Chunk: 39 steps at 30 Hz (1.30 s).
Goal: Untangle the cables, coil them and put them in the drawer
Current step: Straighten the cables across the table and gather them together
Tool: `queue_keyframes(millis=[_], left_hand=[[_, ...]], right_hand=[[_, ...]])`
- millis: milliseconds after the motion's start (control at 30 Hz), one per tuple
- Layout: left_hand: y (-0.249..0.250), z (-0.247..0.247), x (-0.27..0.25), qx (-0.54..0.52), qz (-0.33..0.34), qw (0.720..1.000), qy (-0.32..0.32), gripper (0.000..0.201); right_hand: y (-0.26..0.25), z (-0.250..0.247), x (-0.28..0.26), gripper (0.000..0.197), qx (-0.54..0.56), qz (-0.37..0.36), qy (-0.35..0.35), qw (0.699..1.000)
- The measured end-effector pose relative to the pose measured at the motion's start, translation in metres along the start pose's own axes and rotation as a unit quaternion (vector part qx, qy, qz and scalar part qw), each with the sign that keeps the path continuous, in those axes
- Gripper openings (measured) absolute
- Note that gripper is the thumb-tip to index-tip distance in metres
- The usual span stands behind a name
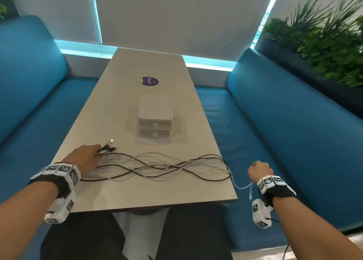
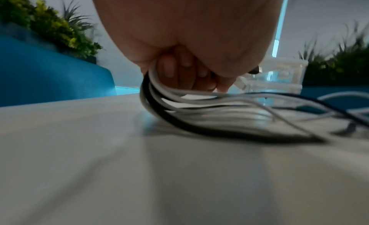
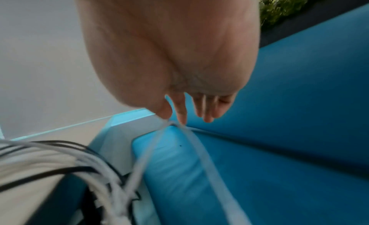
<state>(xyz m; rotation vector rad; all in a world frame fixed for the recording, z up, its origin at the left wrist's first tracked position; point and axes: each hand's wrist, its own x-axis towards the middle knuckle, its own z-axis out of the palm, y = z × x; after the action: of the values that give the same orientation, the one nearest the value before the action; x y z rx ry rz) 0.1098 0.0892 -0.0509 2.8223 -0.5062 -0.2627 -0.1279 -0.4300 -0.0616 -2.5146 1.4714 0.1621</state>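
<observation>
A tangle of black and white cables (image 1: 161,166) lies stretched across the near part of the table (image 1: 137,193). My left hand (image 1: 86,157) grips the bundle's left end (image 2: 157,92), plugs sticking out past the fingers (image 1: 109,147). My right hand (image 1: 260,170) hangs off the table's right edge over the seat and pinches one white cable (image 3: 169,123) between thumb and forefinger; that cable loops down below the hand (image 1: 242,187). A small white two-drawer unit (image 1: 155,120) stands mid-table, both drawers closed.
Blue benches (image 1: 284,132) flank the table on both sides. A purple round sticker (image 1: 150,81) lies beyond the drawer unit. Plants (image 1: 324,44) stand behind the right bench. My legs are under the near table edge.
</observation>
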Motion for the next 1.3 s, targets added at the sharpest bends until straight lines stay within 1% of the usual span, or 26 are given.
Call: queue_keyframes(millis=[67,100,167,200,267,300,400,433,500,533,567,600,667,700,733,767,867,933,967,1000,1033,1100,1133,1167,1233,1300], left_hand=[[0.011,-0.008,0.002,-0.071,0.001,0.997,0.026,0.027],[0.018,-0.013,0.003,-0.108,0.005,0.993,0.043,0.029],[0.036,-0.024,0.006,-0.178,0.02,0.982,0.066,0.029],[0.048,-0.03,0.007,-0.21,0.028,0.974,0.074,0.028],[0.071,-0.039,0.006,-0.267,0.045,0.958,0.091,0.03],[0.082,-0.042,0.006,-0.296,0.055,0.949,0.095,0.033],[0.114,-0.05,-0.004,-0.364,0.09,0.92,0.11,0.039],[0.122,-0.051,-0.008,-0.376,0.105,0.913,0.117,0.036],[0.135,-0.052,-0.016,-0.419,0.122,0.891,0.125,0.027],[0.139,-0.053,-0.018,-0.443,0.115,0.88,0.13,0.028],[0.138,-0.053,-0.017,-0.471,0.094,0.866,0.137,0.033],[0.134,-0.053,-0.015,-0.508,0.071,0.847,0.141,0.037],[0.125,-0.054,-0.009,-0.591,0.038,0.795,0.127,0.043],[0.122,-0.054,-0.007,-0.628,0.031,0.77,0.115,0.042],[0.121,-0.056,-0.007,-0.65,0.027,0.751,0.109,0.04],[0.119,-0.058,-0.006,-0.663,0.022,0.74,0.109,0.038],[0.114,-0.062,-0.007,-0.683,0.013,0.721,0.117,0.039],[0.105,-0.058,-0.005,-0.694,-0.015,0.709,0.126,0.039],[0.101,-0.055,-0.003,-0.7,-0.031,0.702,0.125,0.038],[0.097,-0.052,-0.001,-0.709,-0.045,0.693,0.123,0.037],[0.095,-0.05,0.001,-0.72,-0.056,0.682,0.12,0.037],[0.09,-0.046,0.004,-0.738,-0.078,0.66,0.121,0.037],[0.088,-0.046,0.006,-0.748,-0.09,0.646,0.12,0.037],[0.086,-0.045,0.007,-0.759,-0.101,0.633,0.115,0.038],[0.086,-0.042,0.007,-0.772,-0.112,0.616,0.107,0.038],[0.089,-0.038,0.007,-0.768,-0.122,0.619,0.115,0.036]], right_hand=[[-0.026,-0.01,-0.013,0.031,0.054,-0.083,0.04,0.994],[-0.042,-0.014,-0.022,0.029,0.091,-0.139,0.04,0.985],[-0.082,-0.022,-0.046,0.024,0.135,-0.268,0.007,0.954],[-0.102,-0.024,-0.06,0.026,0.142,-0.329,-0.009,0.934],[-0.146,-0.03,-0.096,0.04,0.151,-0.422,-0.042,0.893],[-0.167,-0.031,-0.112,0.052,0.15,-0.452,-0.064,0.877],[-0.225,-0.027,-0.157,0.092,0.117,-0.509,-0.141,0.841],[-0.24,-0.025,-0.17,0.1,0.119,-0.523,-0.153,0.83],[-0.263,-0.02,-0.189,0.101,0.15,-0.542,-0.157,0.812],[-0.27,-0.019,-0.195,0.097,0.167,-0.54,-0.161,0.809],[-0.275,-0.017,-0.198,0.092,0.173,-0.531,-0.171,0.812],[-0.278,-0.015,-0.199,0.084,0.167,-0.524,-0.184,0.814],[-0.28,-0.006,-0.196,0.055,0.136,-0.536,-0.187,0.812],[-0.28,-0.002,-0.196,0.04,0.124,-0.547,-0.182,0.808],[-0.28,0.002,-0.195,0.031,0.124,-0.553,-0.185,0.803],[-0.279,0.003,-0.197,0.028,0.127,-0.554,-0.192,0.8],[-0.273,0.006,-0.202,0.022,0.172,-0.541,-0.216,0.794],[-0.267,0.006,-0.2,0.022,0.203,-0.498,-0.279,0.796],[-0.264,0.006,-0.198,0.024,0.2,-0.482,-0.306,0.796],[-0.263,0.007,-0.196,0.025,0.182,-0.482,-0.316,0.797],[-0.26,0.008,-0.194,0.026,0.155,-0.492,-0.307,0.8],[-0.257,0.011,-0.186,0.03,0.084,-0.534,-0.246,0.804],[-0.255,0.012,-0.183,0.035,0.057,-0.549,-0.212,0.806],[-0.251,0.014,-0.18,0.042,0.051,-0.551,-0.195,0.81],[-0.244,0.015,-0.175,0.05,0.081,-0.534,-0.196,0.819],[-0.242,0.016,-0.173,0.048,0.113,-0.518,-0.213,0.821]])
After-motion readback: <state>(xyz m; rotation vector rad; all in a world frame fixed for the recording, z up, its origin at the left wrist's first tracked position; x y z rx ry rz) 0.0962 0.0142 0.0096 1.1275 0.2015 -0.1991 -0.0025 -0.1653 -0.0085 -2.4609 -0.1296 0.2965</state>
